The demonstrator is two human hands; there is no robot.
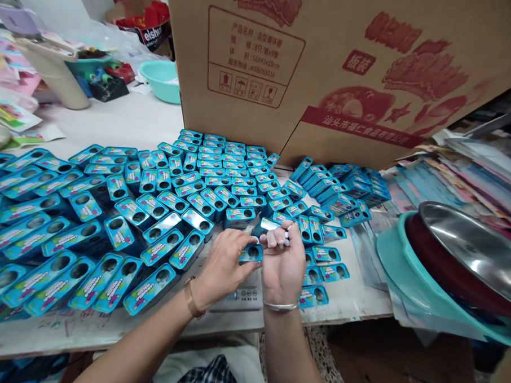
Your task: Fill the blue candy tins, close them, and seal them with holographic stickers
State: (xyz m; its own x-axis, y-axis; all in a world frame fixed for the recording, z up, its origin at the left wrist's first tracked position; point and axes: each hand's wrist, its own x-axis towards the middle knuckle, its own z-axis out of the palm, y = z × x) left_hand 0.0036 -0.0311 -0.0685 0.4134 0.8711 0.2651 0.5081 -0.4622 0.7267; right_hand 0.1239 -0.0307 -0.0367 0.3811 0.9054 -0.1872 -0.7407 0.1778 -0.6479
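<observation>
**Caution: Loose Pieces and Closely Packed Boxes at the Front Edge**

Your left hand (227,260) pinches a blue box (250,252) between thumb and forefinger, leaving little gap around it. Your right hand (282,269) is turned palm up beside it, fingers curled in over several small pale pieces (287,235). The box sits just inside the front edge of the table (121,118), right of its middle.

Possible faults:
- Loosening the right fingers too far could spill pieces among the boxes or over the front edge.
- Uneven thumb pressure could tilt the held box.
- A sweep of your left wrist could topple the standing blue boxes (161,246) close by; their tight spacing could pass the fall along.

Surface and room: the boxes, round holes uppermost, extend from the table's left end towards its right. A printed carton (326,58) stands behind them. Near the right end, a turquoise basin (391,253), a dark red bowl (425,257) and a metal bowl (482,249) are nested in front of stacked printed sheets (462,177). A small turquoise bowl (160,83) sits towards the rear edge, left of the carton. Speckled flooring (322,352) shows below the front edge.
</observation>
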